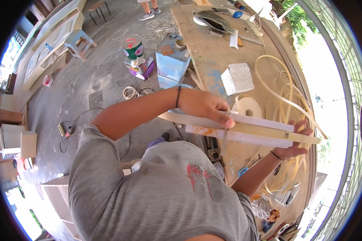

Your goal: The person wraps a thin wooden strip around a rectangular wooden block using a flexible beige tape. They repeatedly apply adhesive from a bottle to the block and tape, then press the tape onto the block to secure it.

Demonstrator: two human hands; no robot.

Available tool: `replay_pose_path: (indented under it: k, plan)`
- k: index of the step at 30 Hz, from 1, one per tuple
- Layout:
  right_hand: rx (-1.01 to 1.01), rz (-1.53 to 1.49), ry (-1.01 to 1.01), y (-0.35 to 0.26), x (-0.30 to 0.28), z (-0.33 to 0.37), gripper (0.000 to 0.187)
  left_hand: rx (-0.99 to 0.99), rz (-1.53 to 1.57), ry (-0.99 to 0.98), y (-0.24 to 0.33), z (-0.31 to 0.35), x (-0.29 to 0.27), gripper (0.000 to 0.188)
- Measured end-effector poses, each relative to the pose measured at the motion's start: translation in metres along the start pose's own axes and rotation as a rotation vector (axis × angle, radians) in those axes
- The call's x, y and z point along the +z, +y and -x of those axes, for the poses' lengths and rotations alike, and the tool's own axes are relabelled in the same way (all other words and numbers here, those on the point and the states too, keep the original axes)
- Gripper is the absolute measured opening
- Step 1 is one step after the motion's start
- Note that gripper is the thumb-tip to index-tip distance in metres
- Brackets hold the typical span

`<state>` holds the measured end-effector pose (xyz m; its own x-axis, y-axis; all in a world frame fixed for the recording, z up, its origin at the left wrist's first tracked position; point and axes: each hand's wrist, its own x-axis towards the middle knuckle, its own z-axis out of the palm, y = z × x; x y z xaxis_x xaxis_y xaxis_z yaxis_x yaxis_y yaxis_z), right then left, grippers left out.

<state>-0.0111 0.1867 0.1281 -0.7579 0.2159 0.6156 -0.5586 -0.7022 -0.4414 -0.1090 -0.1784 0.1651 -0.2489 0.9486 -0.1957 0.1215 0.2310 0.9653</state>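
Observation:
In front of my chest I hold a narrow white board (pixel 261 140) with a pale cream edging strip (pixel 255 129) running along it. The strip sticks out past the board's right end. My left hand (pixel 205 106) lies over the board's left part, with the thumb bent down and the fingers closed. A thin greyish flat piece (pixel 224 142) hangs below that thumb, too blurred to name. My right hand (pixel 297 140) is wrapped round the board's right end, its fingers showing beyond it. Brown and white patches mark the board's left end.
Along the right runs a wooden workbench (pixel 205 48) with a roll of white edging (pixel 247 107), loose cream strips (pixel 287 86), a white wrapped block (pixel 238 78) and blue-handled scissors (pixel 243 172). A light-blue box (pixel 171 66) and a green can (pixel 133 50) stand beyond my left arm. Another person's shoes (pixel 149 14) show far off.

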Motion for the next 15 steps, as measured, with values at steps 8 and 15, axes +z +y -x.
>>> replay_pose_path:
  k: [8, 15]
  plan:
    - [-0.002, -0.013, 0.026, 0.058, 0.02, -0.011, 0.037, -0.041, 0.024, 0.023, 0.016, 0.018, -0.014, 0.069]
    - [-0.206, 0.356, 0.44, -0.003, 0.008, -0.045, 0.039, -0.071, 0.004, 0.087, 0.006, 0.059, -0.012, 0.076]
